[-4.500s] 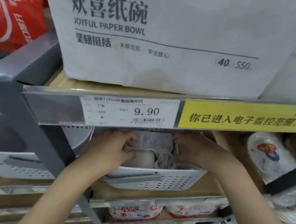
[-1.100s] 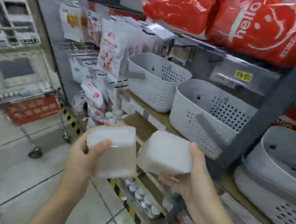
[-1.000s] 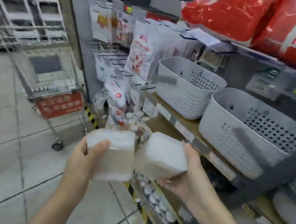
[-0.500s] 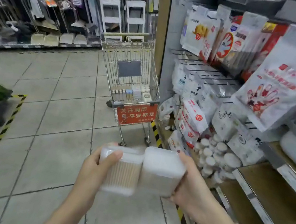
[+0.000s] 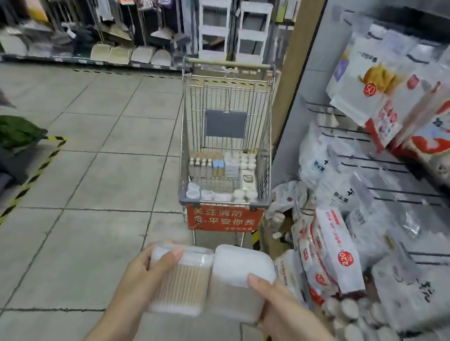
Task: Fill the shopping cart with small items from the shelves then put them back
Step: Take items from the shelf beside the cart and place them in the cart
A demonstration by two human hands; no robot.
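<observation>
Floor (image 5: 96, 182): grey tile, black-and-yellow tape along the left edge. The view now faces down the aisle; a second ago it faced the shelf of grey baskets, so the person has turned away from the pick-up spot.

Left hand (image 5: 140, 279): holds a clear box of cotton swabs (image 5: 181, 279), thumb across its upper front, fingers curled round the far side. Same grip as half a second ago.

Right hand (image 5: 282, 312): holds a second, cloudier box (image 5: 240, 284), thumb on its upper front edge, fingers wrapped beneath. The two boxes touch side by side at chest height.

Shopping cart (image 5: 226, 130): stands ahead beside the end of the shelf, red sign on its front. Now centred and closer than half a second ago. Its basket already carries rows of small bottles, pots and boxes across the bottom.

Shelf (image 5: 387, 191): right of the cart, hung with bagged goods; small round pots are piled low down.

Status, as a judgement: filling phase under way; both boxes are taken and in transit, well short of the cart. Next step likely a walk forward and a drop into the basket.
</observation>
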